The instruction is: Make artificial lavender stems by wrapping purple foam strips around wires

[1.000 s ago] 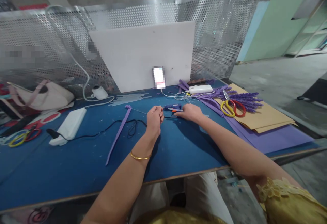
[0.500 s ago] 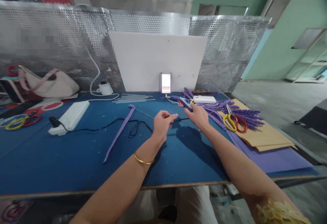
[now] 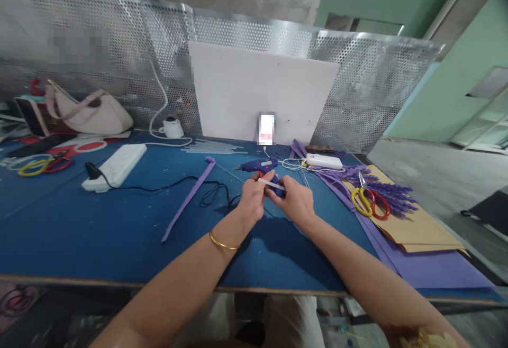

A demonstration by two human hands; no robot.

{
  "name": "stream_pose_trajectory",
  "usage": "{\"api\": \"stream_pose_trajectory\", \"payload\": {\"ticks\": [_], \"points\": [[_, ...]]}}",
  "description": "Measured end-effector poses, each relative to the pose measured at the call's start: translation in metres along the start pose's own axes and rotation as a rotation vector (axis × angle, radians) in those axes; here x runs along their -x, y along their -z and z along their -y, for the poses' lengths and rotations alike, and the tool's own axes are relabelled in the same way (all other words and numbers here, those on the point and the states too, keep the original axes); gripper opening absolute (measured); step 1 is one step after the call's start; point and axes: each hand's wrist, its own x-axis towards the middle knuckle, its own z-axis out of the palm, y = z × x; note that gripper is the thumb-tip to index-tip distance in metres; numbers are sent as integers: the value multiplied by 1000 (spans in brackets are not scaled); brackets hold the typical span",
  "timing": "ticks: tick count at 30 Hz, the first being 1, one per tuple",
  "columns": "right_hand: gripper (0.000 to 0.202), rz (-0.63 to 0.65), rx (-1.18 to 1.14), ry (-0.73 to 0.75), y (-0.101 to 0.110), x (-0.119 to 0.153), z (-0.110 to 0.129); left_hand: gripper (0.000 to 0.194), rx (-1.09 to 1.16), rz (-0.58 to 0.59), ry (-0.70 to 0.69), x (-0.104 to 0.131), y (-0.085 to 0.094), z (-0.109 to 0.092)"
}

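Note:
A dark blue hot glue gun (image 3: 254, 165) with an orange trigger points its nozzle to the left, just above the middle of the table. Around its handle my left hand (image 3: 251, 195) is closed, a gold bangle on the wrist. My right hand (image 3: 297, 199) meets it from the right, fingers curled against the lower handle. Between thumb and fingers, it holds a whitish glue stick (image 3: 272, 184), which crosses in front of the handle with its far end over my left fingers. The exact grip of both hands is partly hidden.
Left lie a purple paper strip (image 3: 188, 200), a black cord, a white power strip (image 3: 119, 165) and scissors (image 3: 45, 164). Glue sticks (image 3: 214, 147) lie at the back. Right are a power bank (image 3: 324, 161), more scissors (image 3: 369, 202), lavender stems (image 3: 397, 194) and brown paper (image 3: 428, 231).
The glue gun has moved left and turned so its nozzle points left. My hands have come together at its handle, and the glue stick now shows between them. The view has shifted slightly.

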Motion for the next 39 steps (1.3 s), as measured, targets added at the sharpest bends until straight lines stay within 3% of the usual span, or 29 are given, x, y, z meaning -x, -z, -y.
{"api": "stream_pose_trajectory", "payload": {"ticks": [3,6,8,10,18,29,39], "points": [[36,0,-140,63,10,0,-3,14,15,28,38,-1,-1,-12],[35,-200,-230,82,25,-4,-13,10,39,77,35,-2,-1,-24],[39,-389,-193,98,32,-10,-22,13,40,136,36,-2,0,-28],[37,-499,-125,113,35,-17,-32,18,35,190,38,-1,1,-30],[23,-685,87,308,32,-27,-48,28,-30,191,-78,0,2,-30],[20,-716,114,297,36,-25,-43,33,-131,209,-177,0,2,-29],[24,-620,109,276,36,-29,-47,28,-244,199,-325,-1,2,-27]]}}
